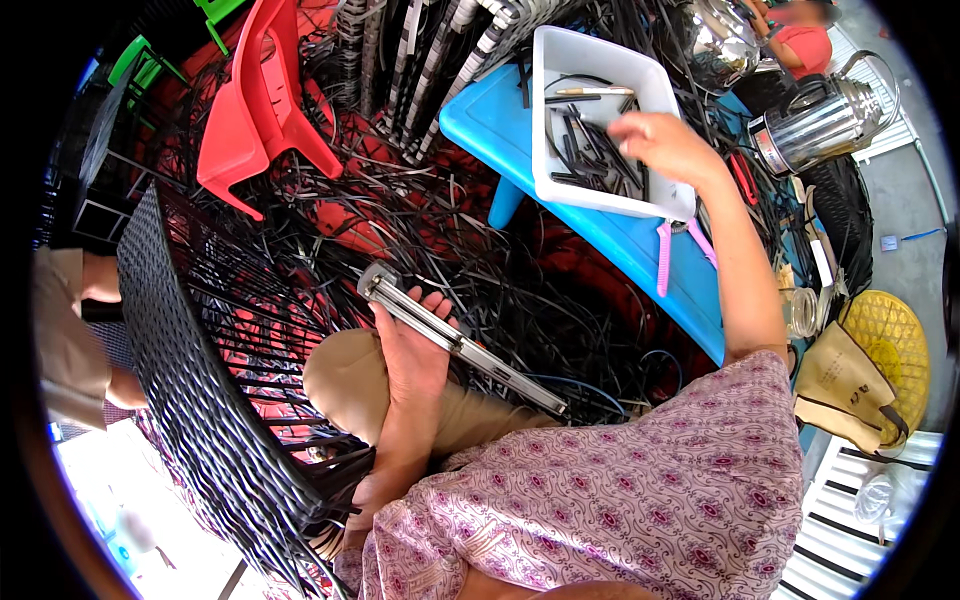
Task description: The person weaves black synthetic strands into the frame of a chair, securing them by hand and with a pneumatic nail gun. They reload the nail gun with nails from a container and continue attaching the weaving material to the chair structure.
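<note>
My left hand (418, 350) is closed around a long silver metal tool (465, 345) with a rail, which looks like an air nailer; its underside is hidden. It lies slantwise above my knee in tan trousers. My right hand (655, 145) reaches over the right side of a white plastic bin (680, 204), its fingers smeared by motion. Inside the bin lie several short black strips (590, 150) and a tan-and-silver pen-like piece (595, 91). On my left stands a partly woven black wicker panel (215, 370), with loose strips at its near end by my left forearm.
The bin rests on a blue plastic stool (480, 115) beside pink-handled cutters (665, 255). Black strips litter the red floor near a red chair (245, 120). A metal flask (820, 125) and yellow basket (890, 340) stand right. Other people are at far left (70, 330) and top right (803, 45).
</note>
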